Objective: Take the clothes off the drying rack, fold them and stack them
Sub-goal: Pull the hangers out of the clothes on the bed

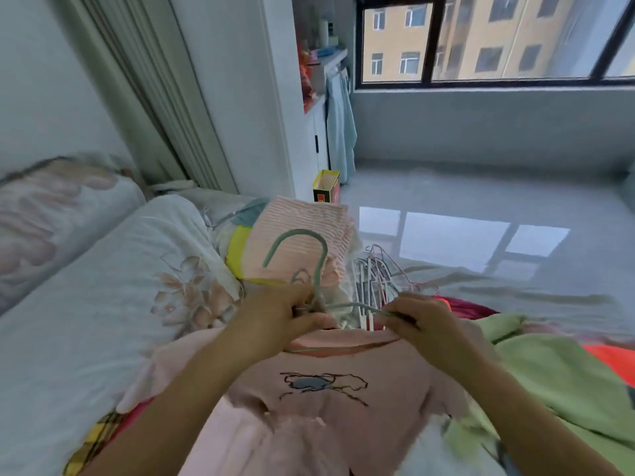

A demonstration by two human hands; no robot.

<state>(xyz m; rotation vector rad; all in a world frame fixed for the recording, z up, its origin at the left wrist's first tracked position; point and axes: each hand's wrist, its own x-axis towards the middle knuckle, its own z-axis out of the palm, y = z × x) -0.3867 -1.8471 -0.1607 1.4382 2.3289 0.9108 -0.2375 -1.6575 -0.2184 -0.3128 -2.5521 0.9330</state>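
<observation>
- The left hand (292,314) is seen at the centre of the frame. Its fingers are curled round the twisted neck of a green wire hanger (298,231), just below the hook, so the hanger is kept steady.
- The right hand (422,321), just right of centre, is pinched on the hanger's right shoulder wire. This grip is judged to be for drawing that arm out through the neck opening.
- A pale pink T-shirt (326,407) with a small blue-and-black drawing on the chest is spread front-up below both hands, in the lower middle of the frame. Its collar lies directly under the hanger, so it is judged not yet fully freed, and folding has not begun.
- A folded pink-and-white striped garment (299,214) is stacked above the hands at mid-frame. Another folded piece with a yellow edge lies beneath it, and this is presumably the finished stack.
- A heap of empty hangers (372,280) lies just right of that stack, probably kept apart from the cloth.
- A light green garment (556,372) is left crumpled at the right edge, and red cloth shows beside it. Both are judged to be waiting their turn.
- A floral quilt (103,304) covers the bed at the left.
- No drying rack is shown.
</observation>
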